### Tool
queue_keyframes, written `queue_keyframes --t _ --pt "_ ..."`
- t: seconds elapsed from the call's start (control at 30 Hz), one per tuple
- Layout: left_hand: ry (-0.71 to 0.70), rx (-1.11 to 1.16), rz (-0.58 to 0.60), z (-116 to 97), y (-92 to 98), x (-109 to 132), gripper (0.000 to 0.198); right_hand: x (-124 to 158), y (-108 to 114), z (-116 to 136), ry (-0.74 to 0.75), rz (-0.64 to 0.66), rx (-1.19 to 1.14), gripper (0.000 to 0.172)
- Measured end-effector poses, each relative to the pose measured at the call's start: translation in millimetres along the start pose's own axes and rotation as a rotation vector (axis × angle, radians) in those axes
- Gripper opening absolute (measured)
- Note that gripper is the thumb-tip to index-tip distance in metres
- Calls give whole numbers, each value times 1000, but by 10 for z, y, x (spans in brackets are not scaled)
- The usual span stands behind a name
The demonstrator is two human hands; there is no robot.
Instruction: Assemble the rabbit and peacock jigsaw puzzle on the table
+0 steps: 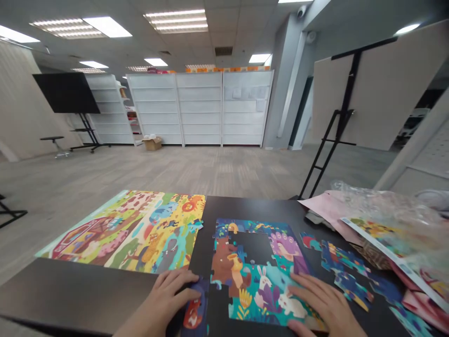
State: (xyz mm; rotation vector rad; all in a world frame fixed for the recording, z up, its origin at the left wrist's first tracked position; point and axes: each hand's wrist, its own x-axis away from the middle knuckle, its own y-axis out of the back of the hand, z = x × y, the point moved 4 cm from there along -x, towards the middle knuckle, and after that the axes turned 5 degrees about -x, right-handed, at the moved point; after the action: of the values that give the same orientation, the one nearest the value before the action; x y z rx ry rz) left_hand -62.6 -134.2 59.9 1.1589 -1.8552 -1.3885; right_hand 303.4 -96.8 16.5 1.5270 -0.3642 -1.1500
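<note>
A partly assembled jigsaw puzzle (261,283) of forest animals lies on the black table, with a dark gap in its upper middle and another at its lower left corner. My left hand (171,295) rests just left of it. Its outstretched fingertips touch the top of a dark blue puzzle piece (194,312) showing a reddish-brown animal. That piece lies apart from the puzzle. Across the puzzle's lower right part, my right hand (321,304) is spread flat, fingers apart, covering some of the picture near the white rabbit.
Several joined and loose puzzle pieces (345,262) lie right of the puzzle. A colourful picture sheet (140,229) covers the table's left part, with a small piece (195,225) on its right edge. Pink paper (328,206) and clear plastic wrapping (382,210) are heaped at right.
</note>
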Motion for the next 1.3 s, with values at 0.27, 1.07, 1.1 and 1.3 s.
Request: queue_keyframes --t 0.27,1.07,1.1,1.3 --pt "146 -4 111 72 -43 -192 61 -155 -158 -192 -201 154 -113 44" --pt "-250 -34 175 349 -39 -1086 70 -169 -122 -252 -240 65 -127 40" --pt "-249 -24 170 361 -48 -1086 71 -167 -122 -252 -230 58 -123 40" --pt "-220 39 143 375 -29 -1044 70 -78 -254 -357 -163 56 -49 42"
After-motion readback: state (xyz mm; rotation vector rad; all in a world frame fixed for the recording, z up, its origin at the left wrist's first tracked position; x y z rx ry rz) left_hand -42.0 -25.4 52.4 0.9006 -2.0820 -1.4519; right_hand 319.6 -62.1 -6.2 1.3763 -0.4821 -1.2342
